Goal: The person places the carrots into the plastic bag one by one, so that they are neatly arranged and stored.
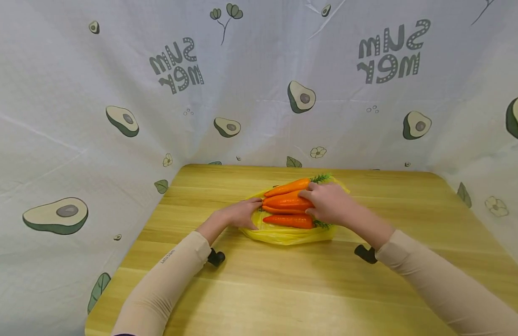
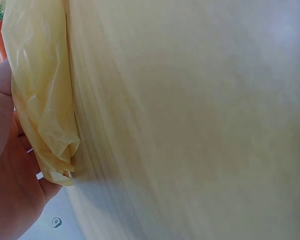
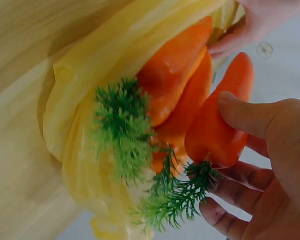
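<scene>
Several orange carrots with green feathery tops lie side by side on a yellow plastic bag [image 1: 280,237], its edges rising around them. My right hand [image 1: 332,203] reaches in from the right over their leafy ends. In the right wrist view it pinches one carrot [image 3: 220,127], thumb on the near side and fingers behind. Two other carrots [image 3: 175,70] lie beside that one, against the yellow plastic. At the bag's left side my left hand [image 1: 241,213] holds the edge by the carrot tips. Plastic [image 2: 42,90] partly hides its fingers in the left wrist view.
The bag lies on a light wooden table [image 1: 259,289]. A pale cloth [image 1: 259,70] printed with avocados hangs behind the table and along both sides. A black wrist mount [image 1: 216,257] shows below the left wrist, another [image 1: 365,254] below the right.
</scene>
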Demonstrator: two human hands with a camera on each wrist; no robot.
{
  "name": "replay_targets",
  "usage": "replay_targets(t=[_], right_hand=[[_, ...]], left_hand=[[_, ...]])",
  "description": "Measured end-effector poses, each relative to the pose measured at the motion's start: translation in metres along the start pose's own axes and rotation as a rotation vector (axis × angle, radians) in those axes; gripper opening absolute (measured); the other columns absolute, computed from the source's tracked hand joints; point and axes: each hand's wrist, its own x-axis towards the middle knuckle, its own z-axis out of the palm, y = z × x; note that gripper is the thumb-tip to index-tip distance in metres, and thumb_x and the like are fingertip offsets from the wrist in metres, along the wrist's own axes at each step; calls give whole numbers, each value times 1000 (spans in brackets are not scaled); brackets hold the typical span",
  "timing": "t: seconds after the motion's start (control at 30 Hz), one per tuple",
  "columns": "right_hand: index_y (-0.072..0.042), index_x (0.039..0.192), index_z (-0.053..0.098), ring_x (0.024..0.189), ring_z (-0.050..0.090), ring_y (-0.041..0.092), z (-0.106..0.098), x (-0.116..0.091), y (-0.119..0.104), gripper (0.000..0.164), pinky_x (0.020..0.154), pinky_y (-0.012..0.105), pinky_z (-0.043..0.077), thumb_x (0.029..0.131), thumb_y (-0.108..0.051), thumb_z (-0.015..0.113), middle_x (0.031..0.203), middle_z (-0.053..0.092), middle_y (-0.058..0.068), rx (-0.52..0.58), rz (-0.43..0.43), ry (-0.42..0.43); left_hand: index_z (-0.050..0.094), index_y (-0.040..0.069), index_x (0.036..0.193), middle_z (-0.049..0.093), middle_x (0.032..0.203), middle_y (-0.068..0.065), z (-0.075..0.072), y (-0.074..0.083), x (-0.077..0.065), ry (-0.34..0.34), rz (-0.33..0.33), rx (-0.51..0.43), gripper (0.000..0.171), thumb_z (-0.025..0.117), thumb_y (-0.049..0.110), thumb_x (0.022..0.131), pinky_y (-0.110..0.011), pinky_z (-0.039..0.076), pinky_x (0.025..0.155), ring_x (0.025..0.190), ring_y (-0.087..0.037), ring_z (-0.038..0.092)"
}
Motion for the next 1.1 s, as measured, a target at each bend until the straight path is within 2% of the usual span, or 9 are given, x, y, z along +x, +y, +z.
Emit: replay_targets(t=[0.17,0.37,0.63,0.77,0.97,1.1], right_hand=[[-14,113,70,59,50,17,12,4,-8,36,57,36,46,83,-29,82,85,57,5,-54,-15,35],[-15,100,70,69,57,24,21,6,-14,26,54,34,50,82,-29,83,79,61,5,-83,-41,90],[-12,102,71,85,62,27,26,3,-14,27,60,37,55,80,-25,82,85,65,6,-70,-48,129],[-11,103,72,86,59,27,27,-1,-13,30,64,37,54,80,-26,84,88,66,6,-69,-47,156],[-12,105,73,84,53,24,24,-5,-13,34,66,36,52,80,-30,85,95,66,6,-60,-18,154],[-11,106,73,85,54,24,23,-7,-11,34,68,38,52,80,-30,85,96,66,6,-56,-6,170]], left_hand=[[29,5,159,22,168,-9,0,0,1,-1,-3,-8,91,76,40,89,-41,27,123,152,-29,27],[29,6,159,22,168,-9,0,-1,1,-2,-10,-16,91,76,40,90,-41,27,123,153,-29,27],[28,7,160,22,168,-8,0,1,1,-12,-28,-28,91,77,39,89,-40,27,123,152,-29,28],[29,5,159,22,168,-9,-1,3,1,-13,-24,-41,92,78,38,88,-40,27,123,152,-28,28],[28,4,159,22,167,-11,-4,3,0,-9,-20,-46,94,78,40,88,-40,29,122,152,-29,29],[28,6,160,22,168,-11,-11,3,-2,-3,-31,-14,98,79,44,85,-44,29,122,151,-30,29]])
